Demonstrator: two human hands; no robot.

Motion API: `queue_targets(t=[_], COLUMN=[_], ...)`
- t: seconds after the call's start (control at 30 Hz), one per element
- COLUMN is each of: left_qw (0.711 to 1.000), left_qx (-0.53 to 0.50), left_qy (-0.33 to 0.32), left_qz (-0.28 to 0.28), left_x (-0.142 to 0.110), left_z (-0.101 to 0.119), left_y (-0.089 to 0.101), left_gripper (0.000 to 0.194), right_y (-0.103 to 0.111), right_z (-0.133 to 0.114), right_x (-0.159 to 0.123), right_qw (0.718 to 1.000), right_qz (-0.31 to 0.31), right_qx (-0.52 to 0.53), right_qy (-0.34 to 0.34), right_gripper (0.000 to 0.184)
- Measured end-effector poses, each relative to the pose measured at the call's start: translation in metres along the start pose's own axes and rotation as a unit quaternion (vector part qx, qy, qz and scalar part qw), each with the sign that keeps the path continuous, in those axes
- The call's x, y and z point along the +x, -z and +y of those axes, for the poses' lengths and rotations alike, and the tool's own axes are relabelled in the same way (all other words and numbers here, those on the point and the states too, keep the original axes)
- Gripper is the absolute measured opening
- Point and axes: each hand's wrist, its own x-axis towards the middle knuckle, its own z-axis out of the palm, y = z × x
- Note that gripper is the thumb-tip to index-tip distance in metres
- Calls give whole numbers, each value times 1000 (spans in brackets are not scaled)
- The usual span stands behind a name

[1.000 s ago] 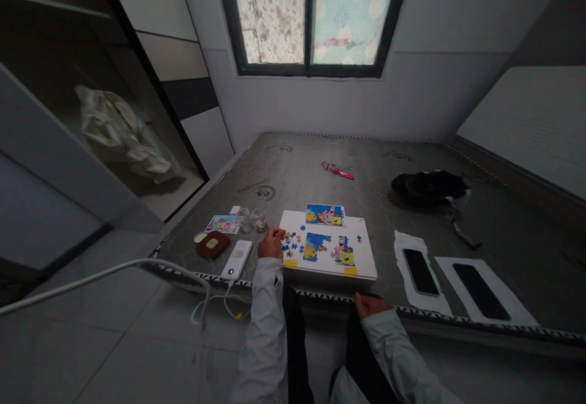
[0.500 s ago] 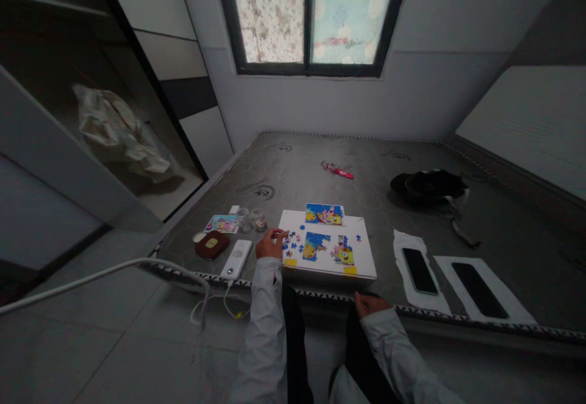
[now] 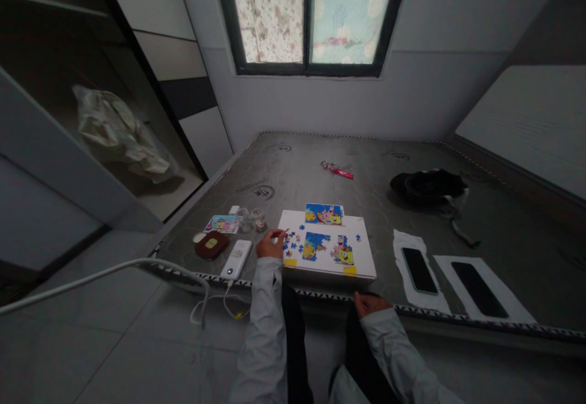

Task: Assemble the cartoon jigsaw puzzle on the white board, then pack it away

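Left hand (image 3: pixel 271 244): fingers pinched together at the loose blue jigsaw pieces (image 3: pixel 289 243); cannot tell whether they grip one.
Right hand (image 3: pixel 372 304): lies open, empty, on the mattress edge (image 3: pixel 320 294).
Jigsaw: part-built cartoon puzzle (image 3: pixel 327 248) on a white board (image 3: pixel 320 271), below a matching picture card (image 3: pixel 324 213).

VIEW: head | LEFT HAND (image 3: pixel 271 244): fingers touching small loose blue jigsaw pieces (image 3: pixel 289 242) on flat white rectangular board (image 3: pixel 361 259) | RIGHT HAND (image 3: pixel 370 304): at black-and-white trimmed edge of grey mattress (image 3: pixel 315 293)
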Motion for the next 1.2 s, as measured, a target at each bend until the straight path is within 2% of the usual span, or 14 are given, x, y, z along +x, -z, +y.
queue_targets(t=[0.23,0.43,0.87,1.1,1.2], left_qw=[1000,997,991,992,993], left_qx=[-28,-52,-133,-120,-110], left_qy=[10,31,29,41,28], left_qz=[-3,-44,-20,-18,-44], left_x=[3,5,4,5,6], left_z=[-2,-4,-1,-6,-8], left_y=[-3,-5,-12,-16,-19], left_gripper=[18,18,21,28,29], right_y=[-4,-7,-7,7,13], right_z=[3,5,3,-2,-3], right_x=[0,2,1,-1,0], right_qw=[1000,1000,1000,1000,1000], right_qz=[8,0,8,-12,-24], right_qx=[-4,-7,-28,2,-3], right_qy=[5,6,-10,0,-1], right_gripper=[55,54,51,51,51])
